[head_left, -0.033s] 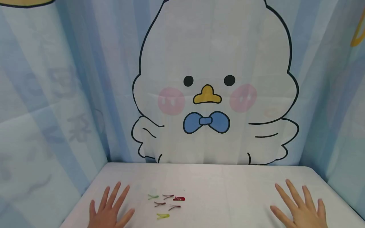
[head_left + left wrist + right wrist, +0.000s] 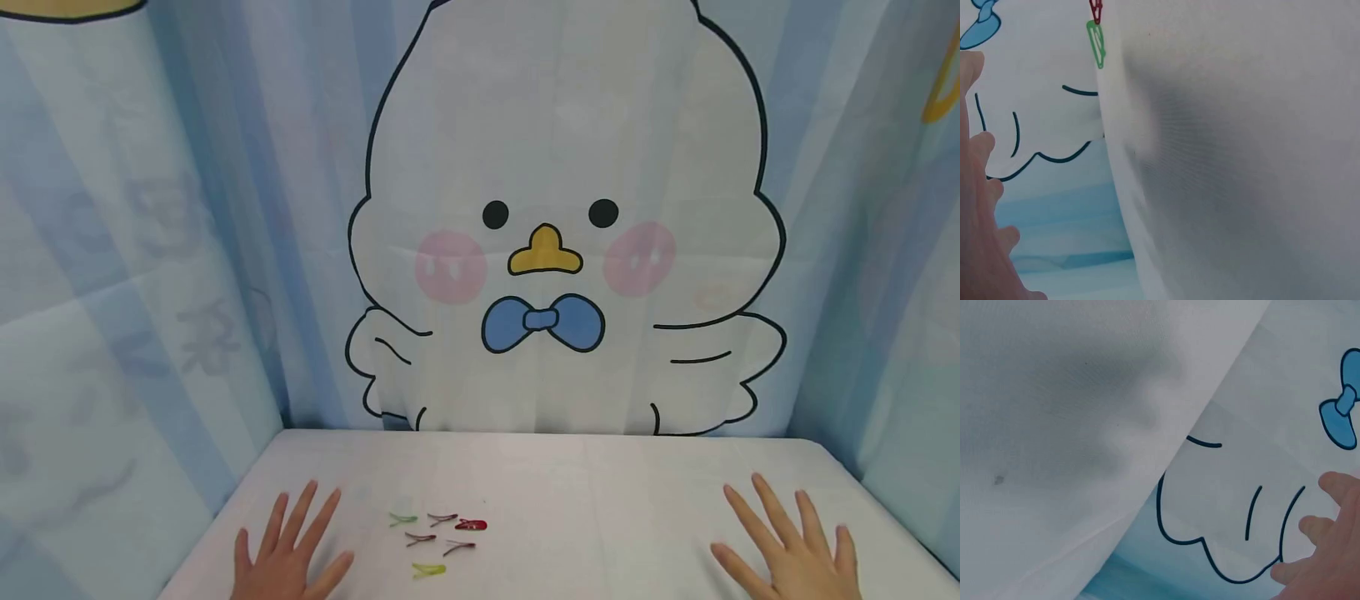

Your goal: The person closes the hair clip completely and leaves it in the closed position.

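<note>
My left hand (image 2: 283, 560) is spread with straight fingers at the left of the white table (image 2: 592, 517), holding nothing. To its right lie several small hair clips: a pale green clip (image 2: 402, 519), dark clips (image 2: 421, 539), a red clip (image 2: 471, 525) and, nearest me, a yellow-green clip (image 2: 428, 571). At the far right, my right hand (image 2: 802, 554) is likewise spread and holds nothing. In the left wrist view, a green clip (image 2: 1096, 45) shows along the table edge. The right wrist view has fingers (image 2: 1316, 530) over the curtain, with no clip in sight.
Behind the table hangs a pale blue curtain (image 2: 547, 125) printed with a white cartoon bird wearing a blue bow tie. More striped curtain (image 2: 97, 333) closes in the left side, and another panel (image 2: 892, 333) the right. The table's back edge meets the curtain.
</note>
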`<state>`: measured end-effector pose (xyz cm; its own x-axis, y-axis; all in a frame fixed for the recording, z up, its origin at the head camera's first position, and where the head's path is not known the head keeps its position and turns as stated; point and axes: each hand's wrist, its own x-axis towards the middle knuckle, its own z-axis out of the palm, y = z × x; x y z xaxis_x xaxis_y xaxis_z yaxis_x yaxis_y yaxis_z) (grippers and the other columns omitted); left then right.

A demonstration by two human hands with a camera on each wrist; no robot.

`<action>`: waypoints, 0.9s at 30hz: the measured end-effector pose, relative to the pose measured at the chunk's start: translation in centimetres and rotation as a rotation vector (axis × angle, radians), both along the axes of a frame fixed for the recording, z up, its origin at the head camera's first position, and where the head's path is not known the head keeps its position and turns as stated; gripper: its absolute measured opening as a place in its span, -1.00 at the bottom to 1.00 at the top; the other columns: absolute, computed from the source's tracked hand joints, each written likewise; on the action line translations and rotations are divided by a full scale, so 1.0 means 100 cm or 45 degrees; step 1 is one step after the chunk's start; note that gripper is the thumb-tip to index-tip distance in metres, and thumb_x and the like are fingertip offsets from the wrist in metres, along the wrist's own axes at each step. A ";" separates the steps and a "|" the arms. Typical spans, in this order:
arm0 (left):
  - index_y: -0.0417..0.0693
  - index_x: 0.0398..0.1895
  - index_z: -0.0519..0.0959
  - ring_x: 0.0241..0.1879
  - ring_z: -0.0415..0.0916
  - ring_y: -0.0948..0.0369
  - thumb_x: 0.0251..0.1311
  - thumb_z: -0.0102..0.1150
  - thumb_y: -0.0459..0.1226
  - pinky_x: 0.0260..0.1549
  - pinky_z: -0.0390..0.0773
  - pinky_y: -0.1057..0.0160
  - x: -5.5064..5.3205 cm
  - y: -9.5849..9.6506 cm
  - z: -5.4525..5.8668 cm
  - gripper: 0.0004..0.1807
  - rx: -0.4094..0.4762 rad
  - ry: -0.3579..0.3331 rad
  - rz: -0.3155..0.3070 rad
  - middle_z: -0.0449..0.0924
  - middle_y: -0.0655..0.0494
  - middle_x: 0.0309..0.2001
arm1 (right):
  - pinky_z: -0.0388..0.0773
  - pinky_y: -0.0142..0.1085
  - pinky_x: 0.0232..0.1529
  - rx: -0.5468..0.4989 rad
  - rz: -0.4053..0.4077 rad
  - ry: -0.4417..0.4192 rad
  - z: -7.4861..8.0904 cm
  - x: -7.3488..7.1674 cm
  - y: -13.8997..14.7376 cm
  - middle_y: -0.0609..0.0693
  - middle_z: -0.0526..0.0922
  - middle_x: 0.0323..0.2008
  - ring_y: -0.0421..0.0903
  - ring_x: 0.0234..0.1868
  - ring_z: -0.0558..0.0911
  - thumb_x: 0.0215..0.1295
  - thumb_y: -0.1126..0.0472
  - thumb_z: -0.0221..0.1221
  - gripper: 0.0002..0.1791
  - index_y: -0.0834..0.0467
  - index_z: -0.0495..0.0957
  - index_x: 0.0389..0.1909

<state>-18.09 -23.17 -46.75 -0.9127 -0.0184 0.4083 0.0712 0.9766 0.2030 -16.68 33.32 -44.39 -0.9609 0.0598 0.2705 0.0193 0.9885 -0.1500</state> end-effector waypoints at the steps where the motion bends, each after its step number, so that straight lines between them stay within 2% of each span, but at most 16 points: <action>1: 0.12 0.39 0.46 0.39 0.09 -0.26 0.13 0.18 0.37 0.15 -0.16 -0.53 0.000 0.000 -0.001 -0.14 -0.004 0.006 0.004 0.28 -0.08 0.44 | -0.63 0.49 0.15 -0.001 -0.002 -0.002 0.000 0.000 0.000 0.31 -0.13 0.55 0.55 0.43 -0.27 0.35 -0.45 -0.01 -0.03 0.09 0.08 0.56; 10: 0.10 0.38 0.48 0.38 0.10 -0.25 0.09 0.21 0.37 0.15 -0.15 -0.52 -0.003 -0.001 -0.002 -0.14 -0.034 0.035 0.002 0.30 -0.08 0.42 | -0.66 0.46 0.17 0.000 -0.027 0.034 -0.008 0.001 0.003 0.30 -0.13 0.56 0.54 0.45 -0.33 0.33 -0.47 0.00 -0.01 0.03 0.03 0.59; 15: 0.11 0.39 0.48 0.39 0.07 -0.25 0.11 0.19 0.37 0.13 -0.15 -0.54 -0.007 0.002 0.000 -0.14 -0.018 0.027 -0.017 0.28 -0.08 0.43 | -0.54 0.51 0.18 -0.007 -0.021 0.096 -0.006 0.000 0.005 0.27 -0.12 0.57 0.53 0.45 -0.28 0.33 -0.43 0.04 -0.01 -0.01 -0.01 0.61; 20: 0.11 0.36 0.49 0.38 0.09 -0.24 0.09 0.23 0.35 0.14 -0.14 -0.54 -0.008 0.002 -0.002 -0.16 -0.025 0.061 0.000 0.30 -0.08 0.42 | -0.46 0.54 0.18 -0.020 -0.022 0.084 -0.005 -0.001 0.002 0.32 -0.03 0.53 0.56 0.43 -0.19 0.33 -0.42 0.06 -0.04 0.08 0.10 0.55; 24: 0.09 0.33 0.52 0.36 0.14 -0.25 0.06 0.28 0.32 0.14 -0.12 -0.53 -0.007 -0.001 -0.007 -0.17 -0.046 0.108 0.019 0.33 -0.08 0.40 | -0.56 0.47 0.21 -0.049 -0.023 0.106 -0.006 0.000 -0.002 0.32 -0.03 0.53 0.54 0.44 -0.18 0.32 -0.41 0.08 -0.03 0.09 0.11 0.55; 27: 0.11 0.34 0.50 0.36 0.14 -0.25 0.07 0.27 0.33 0.14 -0.12 -0.54 -0.009 -0.002 -0.009 -0.17 -0.046 0.126 0.003 0.33 -0.07 0.41 | -0.64 0.40 0.24 -0.066 -0.020 0.159 -0.005 -0.001 -0.003 0.30 -0.07 0.55 0.51 0.45 -0.19 0.33 -0.38 0.10 -0.04 0.07 0.06 0.57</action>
<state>-18.98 -23.32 -47.68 -0.8676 -0.0039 0.4972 0.0870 0.9834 0.1594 -16.74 32.99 -44.94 -0.9187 0.0918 0.3842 0.0127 0.9790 -0.2034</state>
